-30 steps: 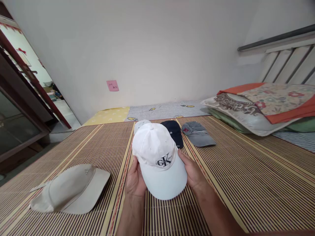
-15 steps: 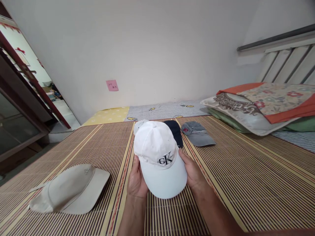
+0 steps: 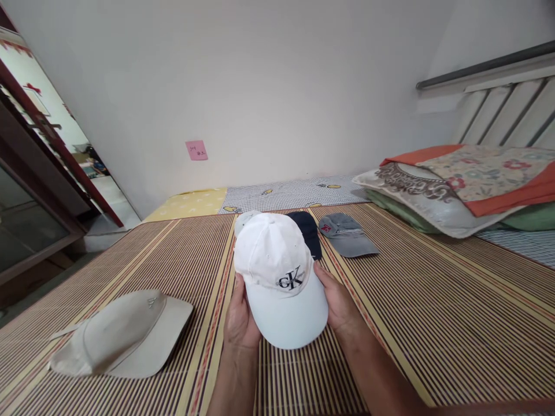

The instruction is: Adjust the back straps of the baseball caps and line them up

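A white baseball cap (image 3: 277, 254) with a dark "CK" logo is held up between both hands, its brim tilted down toward me. My left hand (image 3: 240, 318) grips its left side, thumb on the outside and the other fingers hidden beneath. On the right side, my right hand (image 3: 340, 300) holds the cap near the brim's edge, most of its fingers out of sight. Behind the white cap, a navy cap (image 3: 309, 231) and a pale cap (image 3: 245, 219) are partly covered. A grey cap (image 3: 347, 234) with a red emblem lies to their right. At the left rests a beige cap (image 3: 125, 332).
The caps lie on a striped bamboo mat (image 3: 433, 329). Pillows (image 3: 416, 193) with an orange-edged floral cover (image 3: 498, 173) are stacked at the right, below a radiator (image 3: 511, 112). A pink note (image 3: 196, 150) is stuck on the wall (image 3: 277, 86). A doorway opens at far left.
Almost nothing differs. The view has shifted very slightly, and both hands keep the same hold on the white cap.
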